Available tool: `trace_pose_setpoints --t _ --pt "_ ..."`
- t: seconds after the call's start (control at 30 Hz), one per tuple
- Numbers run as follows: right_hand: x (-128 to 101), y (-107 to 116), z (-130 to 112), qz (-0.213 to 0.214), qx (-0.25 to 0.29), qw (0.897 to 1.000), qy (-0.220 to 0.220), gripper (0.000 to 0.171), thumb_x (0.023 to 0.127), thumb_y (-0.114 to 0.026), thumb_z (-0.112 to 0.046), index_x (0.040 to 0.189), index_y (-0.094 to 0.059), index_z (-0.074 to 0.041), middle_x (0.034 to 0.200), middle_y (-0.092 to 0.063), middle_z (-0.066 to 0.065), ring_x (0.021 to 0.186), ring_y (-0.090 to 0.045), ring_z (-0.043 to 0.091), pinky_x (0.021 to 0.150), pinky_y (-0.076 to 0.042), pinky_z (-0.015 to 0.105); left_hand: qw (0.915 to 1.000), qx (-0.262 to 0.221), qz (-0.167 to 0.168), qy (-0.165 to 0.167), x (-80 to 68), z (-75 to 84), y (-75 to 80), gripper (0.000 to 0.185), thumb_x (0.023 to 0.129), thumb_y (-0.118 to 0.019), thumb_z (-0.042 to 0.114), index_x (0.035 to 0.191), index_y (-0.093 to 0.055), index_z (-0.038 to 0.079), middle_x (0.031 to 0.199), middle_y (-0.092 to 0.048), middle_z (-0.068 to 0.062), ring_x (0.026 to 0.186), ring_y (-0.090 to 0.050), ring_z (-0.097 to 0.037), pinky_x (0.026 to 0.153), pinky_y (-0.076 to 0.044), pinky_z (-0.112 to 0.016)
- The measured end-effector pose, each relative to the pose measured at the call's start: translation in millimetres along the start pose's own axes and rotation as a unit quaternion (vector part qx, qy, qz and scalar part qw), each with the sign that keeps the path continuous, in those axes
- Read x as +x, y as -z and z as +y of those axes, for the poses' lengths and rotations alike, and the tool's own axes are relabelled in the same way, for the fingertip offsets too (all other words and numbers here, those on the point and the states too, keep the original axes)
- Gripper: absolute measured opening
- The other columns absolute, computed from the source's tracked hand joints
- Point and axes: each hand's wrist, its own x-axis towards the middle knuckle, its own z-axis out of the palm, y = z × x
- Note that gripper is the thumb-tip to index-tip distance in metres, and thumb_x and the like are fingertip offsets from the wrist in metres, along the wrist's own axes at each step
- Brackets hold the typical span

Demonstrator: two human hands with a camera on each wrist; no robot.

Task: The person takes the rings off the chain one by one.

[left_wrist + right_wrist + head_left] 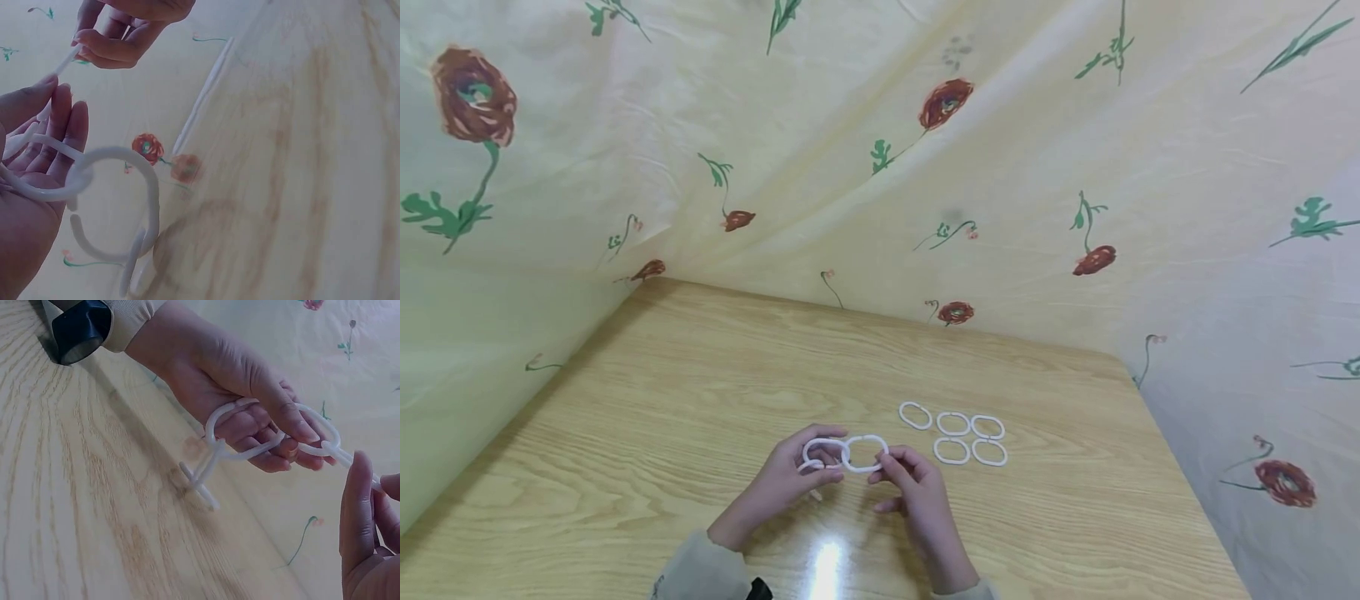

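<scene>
White plastic oval links [153, 187] are joined into a short chain between the two hands. My left hand [786, 475] pinches one link between thumb and fingers. From the palm side of that hand, further links [206, 464] hang down close over the table. At the chain's other end, my right hand [921, 492] pinches the end link [865, 437] between thumb and forefinger. That link passes through the one in the left hand and is held out level in the head view. In the right wrist view, the right hand's fingertips [359, 478] cover part of the end link.
Several loose white links [952, 463] lie flat on the wood-grain table [700, 383], to the right and beyond the hands. A cream cloth [850, 208] with red flowers rises behind and at both sides. The left wrist wears a dark band [81, 328].
</scene>
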Motion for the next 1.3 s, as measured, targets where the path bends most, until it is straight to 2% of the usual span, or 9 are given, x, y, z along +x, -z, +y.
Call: trace_pose_setpoints --t 0.27,0.47,0.67,0.93,1.3 --pt "1 5 1 0.009 0.02 1.0 0.01 0.009 0.095 -0.059 -0.014 0.096 -0.059 -0.005 0.091 -0.063 0.0 0.078 -0.063 0.008 0.049 -0.055 0.018 0.9998 -0.01 -0.007 0.018 -0.2 2.1 0.6 0.045 0.091 -0.066 0.009 0.129 -0.049 -0.008 0.106 -0.063 -0.029 0.088 -0.064 -0.002 0.076 -0.059 -0.022" --pt "1 6 1 0.015 0.027 0.999 0.013 0.006 0.095 -0.059 -0.014 0.094 -0.061 -0.008 0.091 -0.063 -0.003 0.078 -0.062 0.007 0.049 -0.055 0.017 0.999 -0.039 -0.02 -0.006 0.6 2.6 1.7 0.033 0.1 -0.053 0.01 0.126 -0.051 -0.01 0.105 -0.061 -0.035 0.085 -0.067 -0.007 0.079 -0.061 -0.03" --pt "1 8 0 0.024 0.032 0.999 0.016 0.006 0.096 -0.059 -0.013 0.092 -0.062 -0.011 0.09 -0.063 -0.004 0.076 -0.062 0.006 0.049 -0.054 0.017 0.9988 -0.039 -0.022 -0.02 1.1 1.5 2.8 0.031 0.105 -0.04 0.012 0.118 -0.053 -0.014 0.101 -0.061 -0.035 0.084 -0.067 -0.007 0.08 -0.06 -0.027" --pt "3 12 -1 0.031 0.036 0.999 0.019 0.007 0.097 -0.056 -0.011 0.095 -0.062 -0.007 0.09 -0.062 -0.003 0.076 -0.062 0.005 0.05 -0.055 0.018 0.9986 -0.042 -0.022 -0.021 1.1 0.7 2.3 0.031 0.102 -0.047 0.01 0.11 -0.052 -0.02 0.097 -0.061 -0.034 0.083 -0.066 -0.003 0.078 -0.061 -0.028" --pt "3 16 -1 0.035 0.033 0.998 0.028 0.009 0.099 -0.054 -0.016 0.095 -0.06 -0.01 0.085 -0.065 -0.007 0.075 -0.062 0.005 0.05 -0.055 0.017 0.9991 -0.037 -0.019 -0.006 0.5 1.5 1.8 0.029 0.095 -0.059 0.006 0.106 -0.054 -0.021 0.095 -0.059 -0.037 0.077 -0.067 -0.005 0.075 -0.062 -0.032"
